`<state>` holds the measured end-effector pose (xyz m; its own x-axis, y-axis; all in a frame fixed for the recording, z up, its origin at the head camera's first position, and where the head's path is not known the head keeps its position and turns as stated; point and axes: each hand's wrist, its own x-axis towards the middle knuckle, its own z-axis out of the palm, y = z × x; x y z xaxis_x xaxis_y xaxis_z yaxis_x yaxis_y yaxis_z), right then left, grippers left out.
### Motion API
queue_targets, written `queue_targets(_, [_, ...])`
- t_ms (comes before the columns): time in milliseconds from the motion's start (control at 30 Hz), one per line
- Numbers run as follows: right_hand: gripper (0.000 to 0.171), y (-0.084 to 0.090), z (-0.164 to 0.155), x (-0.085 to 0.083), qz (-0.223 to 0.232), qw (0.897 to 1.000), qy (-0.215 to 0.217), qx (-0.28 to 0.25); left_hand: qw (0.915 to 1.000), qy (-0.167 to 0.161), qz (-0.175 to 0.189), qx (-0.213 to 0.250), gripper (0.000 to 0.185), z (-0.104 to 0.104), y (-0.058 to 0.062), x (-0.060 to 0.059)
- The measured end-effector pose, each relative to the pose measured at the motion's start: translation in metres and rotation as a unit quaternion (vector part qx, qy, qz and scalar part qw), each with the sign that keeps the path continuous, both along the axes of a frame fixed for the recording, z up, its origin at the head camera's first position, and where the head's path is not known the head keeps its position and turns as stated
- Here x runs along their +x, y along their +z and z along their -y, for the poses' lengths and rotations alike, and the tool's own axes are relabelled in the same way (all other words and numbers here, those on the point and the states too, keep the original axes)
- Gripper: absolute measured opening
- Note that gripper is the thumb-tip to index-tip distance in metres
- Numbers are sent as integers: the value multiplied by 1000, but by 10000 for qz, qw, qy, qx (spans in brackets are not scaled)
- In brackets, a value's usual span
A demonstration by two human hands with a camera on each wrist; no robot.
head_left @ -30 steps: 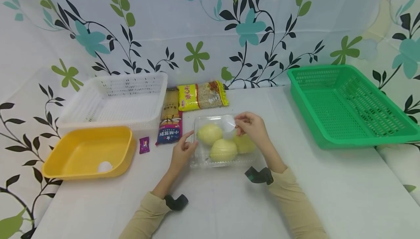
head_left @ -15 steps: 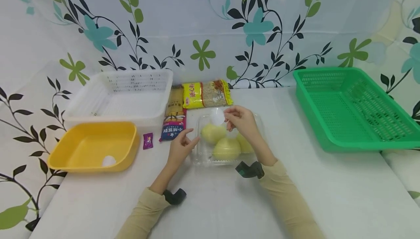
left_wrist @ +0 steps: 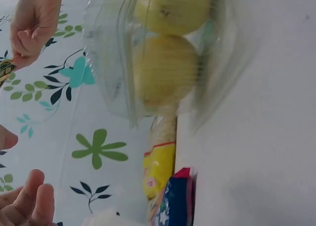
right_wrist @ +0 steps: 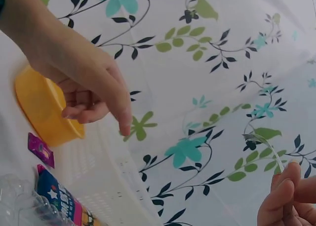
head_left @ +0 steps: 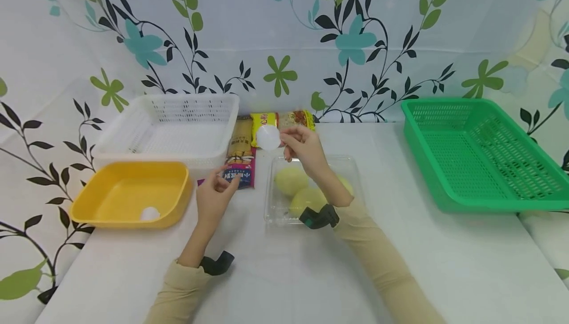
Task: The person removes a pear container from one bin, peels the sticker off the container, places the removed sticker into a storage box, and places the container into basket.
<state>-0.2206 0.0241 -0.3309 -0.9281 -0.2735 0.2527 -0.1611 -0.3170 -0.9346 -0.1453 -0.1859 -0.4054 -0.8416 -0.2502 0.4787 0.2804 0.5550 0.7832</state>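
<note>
Right hand [head_left: 304,150]: thumb and fingers pinch the white disc [head_left: 268,138] at one edge, holding it up in the air; from the head view it lies in line with the yellow pack [head_left: 260,122], beyond the clear box [head_left: 276,210].
Left hand [head_left: 212,199]: holds nothing, thumb and fingers parted and half bent, near the blue pack [head_left: 241,148] and the candy [right_wrist: 41,150]; the two hands are well apart.
Pinch: only a rim is held, so if the fingertips ease, the disc could well slip and flutter down among the packs.
Bend: it curves away from the fingers in the right wrist view; too hard a squeeze would probably crease it. If one side is sticky, which I cannot tell, it could cling to a finger or fold on itself.
Right forearm: it crosses above the box in the head view; dropped too low, it might bump the lid or shift the fruit [head_left: 291,181].
Disc face: round, plain white towards the head; gold and dark marks at the fingertips in the left wrist view suggest a patterned back.
Disc edge: very thin, likely light and floppy.
Yellow tray [head_left: 124,190]: a second disc [head_left: 150,214], also white, lies inside.
</note>
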Motion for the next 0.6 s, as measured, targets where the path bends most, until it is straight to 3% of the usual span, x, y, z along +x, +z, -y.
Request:
queue_targets(267, [13, 6, 28, -3, -64, 9999, 13, 107, 9941, 915, -579, 37, 33, 44, 16, 1])
queue_targets(467, [13, 0, 47, -2, -163, 9998, -87, 60, 9709, 2031, -1256, 183, 31, 89, 32, 9])
queue_targets(533, [14, -3, 54, -2, -134, 9999, -38, 62, 9657, 2313, -1154, 249, 33, 103, 35, 13])
queue_targets(600, [14, -5, 61, -1, -102, 9999, -23, 61, 9658, 2493, -668, 259, 38, 116, 38, 16])
